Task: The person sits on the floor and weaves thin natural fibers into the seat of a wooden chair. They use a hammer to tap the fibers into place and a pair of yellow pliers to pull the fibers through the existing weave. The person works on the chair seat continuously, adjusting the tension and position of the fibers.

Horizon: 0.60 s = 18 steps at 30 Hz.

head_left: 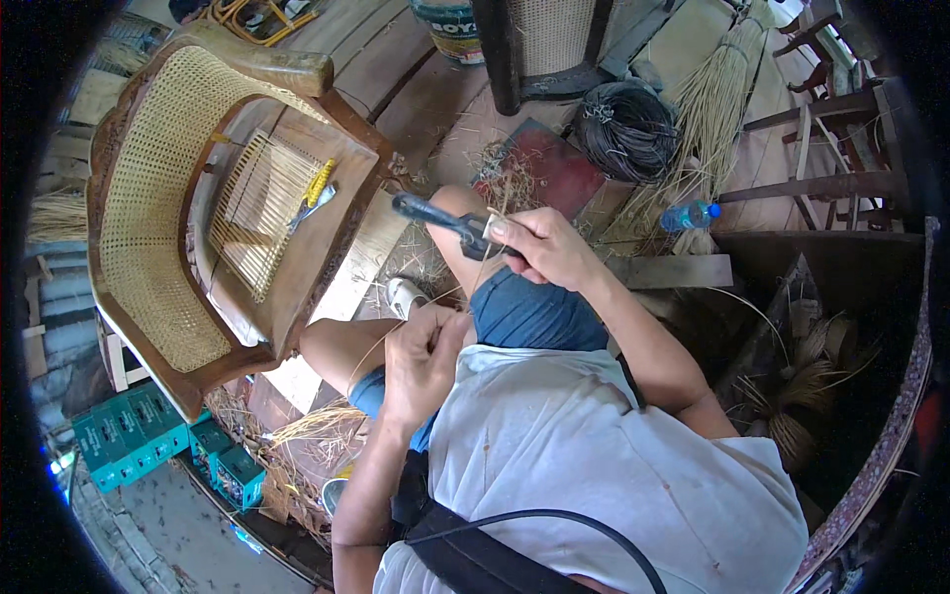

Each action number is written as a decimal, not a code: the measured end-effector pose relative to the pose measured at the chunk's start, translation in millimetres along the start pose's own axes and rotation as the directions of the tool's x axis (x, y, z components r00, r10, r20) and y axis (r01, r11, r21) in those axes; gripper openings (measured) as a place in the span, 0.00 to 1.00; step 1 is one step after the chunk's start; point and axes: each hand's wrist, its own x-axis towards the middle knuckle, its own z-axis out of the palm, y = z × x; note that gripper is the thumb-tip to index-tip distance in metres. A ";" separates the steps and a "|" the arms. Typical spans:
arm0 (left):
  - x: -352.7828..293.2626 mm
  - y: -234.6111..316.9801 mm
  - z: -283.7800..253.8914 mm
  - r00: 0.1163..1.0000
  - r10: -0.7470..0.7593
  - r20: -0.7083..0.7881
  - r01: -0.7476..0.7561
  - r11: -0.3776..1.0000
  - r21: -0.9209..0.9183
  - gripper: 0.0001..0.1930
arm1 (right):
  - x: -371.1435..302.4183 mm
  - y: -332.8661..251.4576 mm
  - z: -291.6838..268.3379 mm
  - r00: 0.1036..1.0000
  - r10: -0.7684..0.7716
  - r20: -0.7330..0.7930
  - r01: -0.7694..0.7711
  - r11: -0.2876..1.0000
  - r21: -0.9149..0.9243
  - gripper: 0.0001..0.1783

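Above my bent knee, my right hand [544,247] is closed with its thumb pressed on a thin cane strip. A dark, long, knife-like tool [435,213] sticks out to the left from the same hand; its exact kind is unclear. Lower and to the left, my left hand [426,361] is closed in front of my shirt, pinching the thin cane strand that runs up toward my right hand. A carved wooden armchair [341,109] with a woven cane back stands at the left. Pale parallel strands [262,213] cross its seat frame. A yellow-handled tool [317,186] lies on the seat.
A coil of dark cord [625,131] and a long bundle of cane [720,89] lie ahead on the right. Near them is a blue-capped bottle [690,216]. A bucket [450,30] stands at the far side. Green boxes [134,436] sit at lower left, and wooden furniture frames [841,188] at right.
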 end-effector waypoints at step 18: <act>-129.1 8.6 -88.9 0.934 -0.344 0.096 0.357 0.905 -0.230 0.08 | 23.1 -15.8 -51.3 0.994 0.001 -0.108 0.027 0.964 0.264 0.21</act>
